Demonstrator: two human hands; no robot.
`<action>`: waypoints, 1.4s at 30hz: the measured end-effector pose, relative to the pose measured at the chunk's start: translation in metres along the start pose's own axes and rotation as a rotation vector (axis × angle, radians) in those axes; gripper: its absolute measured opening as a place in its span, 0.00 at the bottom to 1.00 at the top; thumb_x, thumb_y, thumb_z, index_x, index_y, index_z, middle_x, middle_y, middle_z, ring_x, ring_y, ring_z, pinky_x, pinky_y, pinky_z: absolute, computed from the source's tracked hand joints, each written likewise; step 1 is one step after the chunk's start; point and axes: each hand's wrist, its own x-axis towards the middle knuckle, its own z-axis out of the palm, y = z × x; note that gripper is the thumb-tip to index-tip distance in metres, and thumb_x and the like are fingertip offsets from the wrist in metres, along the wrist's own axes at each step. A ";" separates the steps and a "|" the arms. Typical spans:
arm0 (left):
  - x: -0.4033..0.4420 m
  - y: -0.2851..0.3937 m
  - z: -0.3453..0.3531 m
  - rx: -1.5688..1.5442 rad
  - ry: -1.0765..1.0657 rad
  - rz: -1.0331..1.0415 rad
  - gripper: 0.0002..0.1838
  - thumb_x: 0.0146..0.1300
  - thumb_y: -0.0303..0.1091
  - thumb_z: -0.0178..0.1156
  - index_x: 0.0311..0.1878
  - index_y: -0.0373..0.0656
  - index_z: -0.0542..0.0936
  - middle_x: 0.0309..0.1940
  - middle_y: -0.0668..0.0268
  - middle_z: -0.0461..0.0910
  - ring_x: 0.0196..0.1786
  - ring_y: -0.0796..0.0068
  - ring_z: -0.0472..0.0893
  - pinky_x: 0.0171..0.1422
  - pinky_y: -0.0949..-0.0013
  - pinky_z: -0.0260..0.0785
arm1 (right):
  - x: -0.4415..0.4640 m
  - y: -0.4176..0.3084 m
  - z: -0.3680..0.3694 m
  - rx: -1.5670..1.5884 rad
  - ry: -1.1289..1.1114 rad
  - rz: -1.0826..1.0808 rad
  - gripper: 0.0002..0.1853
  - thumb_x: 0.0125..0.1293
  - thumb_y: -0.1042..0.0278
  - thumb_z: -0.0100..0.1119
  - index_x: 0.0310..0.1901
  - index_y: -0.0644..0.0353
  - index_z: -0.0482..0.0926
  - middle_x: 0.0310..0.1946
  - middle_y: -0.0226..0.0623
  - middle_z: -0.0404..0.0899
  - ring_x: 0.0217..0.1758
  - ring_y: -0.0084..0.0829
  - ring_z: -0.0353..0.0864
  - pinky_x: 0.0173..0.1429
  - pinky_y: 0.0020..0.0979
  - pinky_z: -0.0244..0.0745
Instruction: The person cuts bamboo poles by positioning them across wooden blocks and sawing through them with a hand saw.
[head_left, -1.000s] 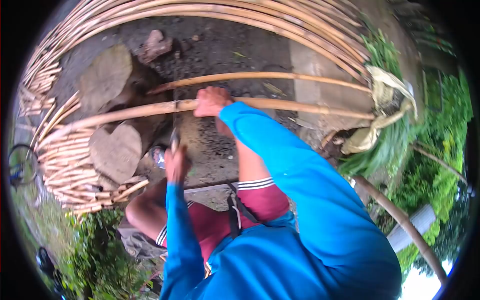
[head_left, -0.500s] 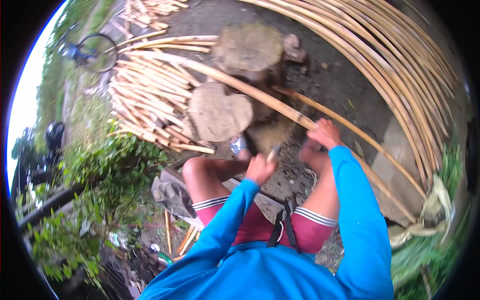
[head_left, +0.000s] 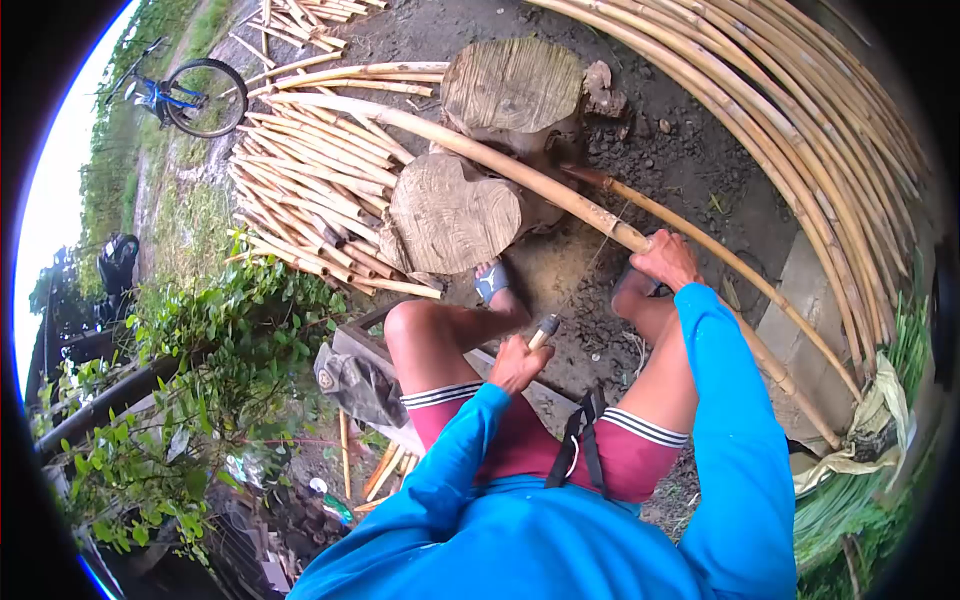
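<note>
My right hand (head_left: 667,260) is wrapped round a long bamboo pole (head_left: 500,165). The pole runs slantwise from the pile at upper left, over the near log stump (head_left: 455,215), to the ground at lower right. My left hand (head_left: 517,364) is closed on a short tool with a pale handle (head_left: 544,331) and a dark collar at its end, held above my lap. Its working end is too thin to make out clearly. A second bamboo pole (head_left: 700,245) lies just beyond my right hand.
Cut bamboo pieces (head_left: 310,190) are heaped at left. Behind the near stump stands another log stump (head_left: 515,85). Long bamboo poles (head_left: 770,130) lie in a row at right. A bicycle (head_left: 205,98) is at far left, leafy plants (head_left: 220,350) nearer, and a pale sack (head_left: 870,430) at lower right.
My left hand with the tool has drawn back a little toward my body. My right hand keeps its hold on the bamboo pole. The whole view has shifted slightly.
</note>
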 end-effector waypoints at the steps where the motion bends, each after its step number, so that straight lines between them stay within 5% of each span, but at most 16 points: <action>1: 0.003 0.013 -0.013 -0.172 -0.072 -0.224 0.18 0.60 0.44 0.62 0.35 0.34 0.79 0.25 0.48 0.79 0.29 0.50 0.80 0.37 0.51 0.69 | 0.001 -0.003 -0.001 -0.007 -0.013 0.000 0.25 0.49 0.53 0.61 0.43 0.66 0.85 0.45 0.63 0.82 0.51 0.60 0.82 0.58 0.50 0.77; 2: 0.004 0.019 -0.022 -0.347 -0.139 -0.445 0.19 0.60 0.45 0.63 0.34 0.34 0.79 0.24 0.49 0.79 0.28 0.53 0.79 0.37 0.52 0.69 | 0.006 0.000 0.001 0.002 -0.041 -0.029 0.25 0.48 0.53 0.61 0.43 0.66 0.85 0.45 0.62 0.82 0.50 0.59 0.82 0.58 0.49 0.78; 5: -0.002 0.011 -0.024 -0.290 -0.038 -0.175 0.22 0.58 0.48 0.65 0.33 0.34 0.79 0.22 0.52 0.78 0.27 0.58 0.78 0.37 0.54 0.68 | -0.002 -0.007 -0.007 0.014 -0.055 -0.032 0.25 0.48 0.54 0.61 0.42 0.66 0.85 0.45 0.61 0.82 0.50 0.58 0.83 0.57 0.49 0.78; 8: -0.006 0.021 -0.039 -0.406 -0.103 -0.374 0.23 0.57 0.49 0.66 0.32 0.33 0.79 0.21 0.53 0.77 0.26 0.61 0.77 0.37 0.56 0.68 | 0.004 -0.003 0.003 0.015 -0.040 -0.019 0.25 0.47 0.53 0.61 0.41 0.66 0.85 0.44 0.60 0.83 0.50 0.57 0.83 0.56 0.49 0.77; 11: -0.010 0.015 -0.033 -0.476 -0.116 -0.362 0.23 0.57 0.50 0.66 0.31 0.33 0.78 0.21 0.54 0.77 0.26 0.61 0.77 0.36 0.56 0.68 | 0.007 -0.003 0.003 0.013 -0.041 0.012 0.25 0.46 0.53 0.61 0.41 0.65 0.86 0.43 0.60 0.83 0.51 0.57 0.83 0.57 0.48 0.77; 17: -0.017 0.020 -0.038 -0.517 -0.004 -0.262 0.22 0.59 0.49 0.61 0.33 0.33 0.78 0.22 0.47 0.77 0.27 0.51 0.78 0.38 0.50 0.67 | 0.009 0.004 0.010 0.065 -0.008 -0.023 0.23 0.45 0.53 0.63 0.37 0.65 0.86 0.35 0.55 0.85 0.42 0.52 0.86 0.50 0.45 0.80; 25: 0.001 0.025 -0.033 -0.546 0.138 -0.284 0.20 0.59 0.46 0.60 0.43 0.36 0.80 0.31 0.42 0.80 0.40 0.41 0.82 0.45 0.49 0.71 | 0.015 0.005 0.014 0.075 -0.023 0.001 0.21 0.48 0.51 0.64 0.35 0.62 0.86 0.28 0.48 0.85 0.34 0.43 0.86 0.41 0.44 0.77; 32: 0.005 0.028 -0.026 -0.508 0.103 -0.265 0.18 0.58 0.45 0.61 0.42 0.38 0.81 0.31 0.42 0.81 0.40 0.41 0.82 0.45 0.49 0.71 | 0.007 0.006 0.012 0.155 -0.008 -0.074 0.20 0.51 0.48 0.67 0.22 0.61 0.80 0.15 0.31 0.73 0.18 0.25 0.72 0.25 0.34 0.64; 33: 0.005 0.024 -0.019 -0.509 0.186 -0.192 0.18 0.59 0.45 0.63 0.38 0.36 0.78 0.23 0.49 0.77 0.28 0.54 0.79 0.36 0.53 0.68 | 0.012 0.010 0.015 0.158 -0.001 -0.050 0.20 0.51 0.48 0.67 0.22 0.61 0.80 0.15 0.31 0.73 0.18 0.25 0.72 0.25 0.34 0.64; 36: 0.006 0.028 -0.022 -0.544 0.192 -0.171 0.18 0.59 0.43 0.64 0.39 0.36 0.79 0.23 0.51 0.77 0.26 0.61 0.79 0.34 0.56 0.69 | 0.020 0.028 0.023 0.178 0.040 -0.170 0.22 0.49 0.47 0.67 0.23 0.63 0.80 0.15 0.34 0.74 0.19 0.28 0.73 0.26 0.36 0.65; 39: 0.010 0.026 -0.020 -0.494 0.131 -0.191 0.18 0.58 0.45 0.61 0.40 0.37 0.78 0.28 0.43 0.80 0.36 0.40 0.82 0.41 0.47 0.71 | 0.013 0.017 0.019 0.101 0.098 -0.106 0.23 0.47 0.47 0.66 0.24 0.64 0.81 0.15 0.36 0.74 0.20 0.30 0.75 0.27 0.38 0.66; 42: 0.011 0.027 -0.019 -0.468 0.105 -0.199 0.19 0.58 0.45 0.61 0.38 0.36 0.77 0.27 0.43 0.79 0.35 0.40 0.81 0.40 0.47 0.71 | 0.015 0.014 0.022 0.068 0.109 -0.102 0.22 0.47 0.48 0.66 0.24 0.65 0.81 0.15 0.38 0.74 0.20 0.32 0.76 0.27 0.39 0.66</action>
